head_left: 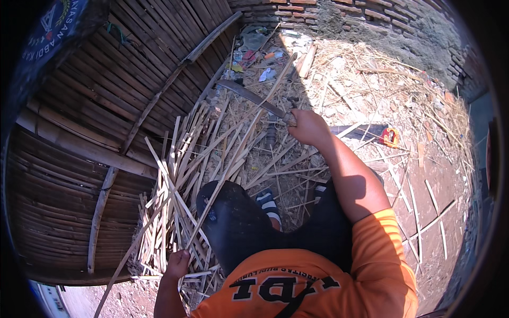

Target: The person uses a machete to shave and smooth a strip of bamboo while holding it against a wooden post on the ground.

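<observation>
My right hand (307,126) grips the handle of a long curved knife (249,96) whose dark blade points up and to the left. The blade lies against a long thin bamboo strip (233,153) that runs diagonally from the upper middle down to the lower left. My left hand (177,265) is closed around the lower part of that strip, beside my left knee (228,212). A heap of split bamboo strips (180,175) lies under and left of the strip.
A woven bamboo wall (106,106) curves along the left. A brick wall (360,16) stands at the back with litter (254,47) at its foot. A dark sheath with a red end (371,132) lies right of my right hand. Dry straw covers the ground (424,175).
</observation>
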### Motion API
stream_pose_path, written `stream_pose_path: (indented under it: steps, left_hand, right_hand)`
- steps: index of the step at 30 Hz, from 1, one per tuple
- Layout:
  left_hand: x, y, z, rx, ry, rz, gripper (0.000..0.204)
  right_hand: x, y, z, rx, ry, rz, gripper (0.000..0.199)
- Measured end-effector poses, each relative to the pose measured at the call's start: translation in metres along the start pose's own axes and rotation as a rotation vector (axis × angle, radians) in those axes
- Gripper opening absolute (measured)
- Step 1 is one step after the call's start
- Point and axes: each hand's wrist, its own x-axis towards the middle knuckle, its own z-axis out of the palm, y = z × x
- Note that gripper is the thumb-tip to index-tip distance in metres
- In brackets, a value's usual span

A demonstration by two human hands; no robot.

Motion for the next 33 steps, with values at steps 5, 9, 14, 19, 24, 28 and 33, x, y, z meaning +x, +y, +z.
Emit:
stream_pose_path:
  steps: [5,9,14,19,24,28,33]
  left_hand:
    - [0.005,0.011,0.006,-0.159,-0.05,-0.041,0.052]
    - [0.015,0.022,0.016,-0.256,-0.044,-0.057,0.049]
    - [0.004,-0.024,0.005,0.106,0.046,0.112,0.05]
    - [-0.001,-0.002,0.006,0.105,0.122,0.157,0.05]
    - [0.001,0.008,0.009,-0.01,0.075,0.121,0.052]
    - [-0.007,-0.011,0.012,-0.067,0.073,0.097,0.051]
    - [0.001,-0.014,0.02,-0.129,0.027,0.112,0.05]
  right_hand:
    - [-0.024,-0.033,-0.002,-0.058,-0.022,-0.139,0.03]
    - [-0.044,-0.071,0.031,-0.237,-0.129,-0.543,0.02]
    - [-0.024,-0.042,0.021,-0.267,-0.052,-0.546,0.014]
    - [0.006,0.022,-0.016,-0.158,0.07,0.046,0.026]
    - [0.008,0.029,0.004,0.129,-0.026,0.016,0.035]
    - [-0.011,-0.007,-0.011,0.024,0.023,0.039,0.037]
    - [-0.033,-0.049,0.004,-0.116,-0.085,-0.282,0.022]
